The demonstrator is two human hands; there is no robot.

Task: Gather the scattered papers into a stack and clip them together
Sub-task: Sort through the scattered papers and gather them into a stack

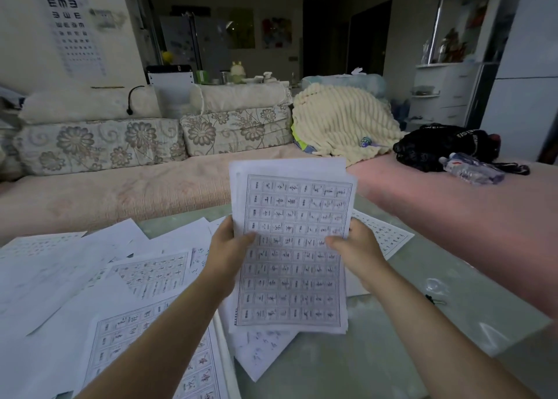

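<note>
Head view. Both hands hold a small stack of white printed sheets (294, 247), each ruled with a grid of handwritten characters, upright above the pale green glass-topped table (377, 353). The left hand (225, 249) is closed on the stack's left edge, thumb pressed across the front sheet and fingers hidden behind it; the right hand (356, 247) is closed on the right edge in the same manner. The sheets in the stack are unevenly aligned, with corners of the rear sheets showing beyond the top edge of the front one. Loose white papers (90, 278), some blank-sided and some bearing the same grid, lie overlapping across the left half of the table, and a few more lie beneath and to the right of the held stack. A small black binder clip (434, 300) rests on the bare table surface to the right, apart from the papers. Behind the table runs a pink-covered sofa (136, 193).
</note>
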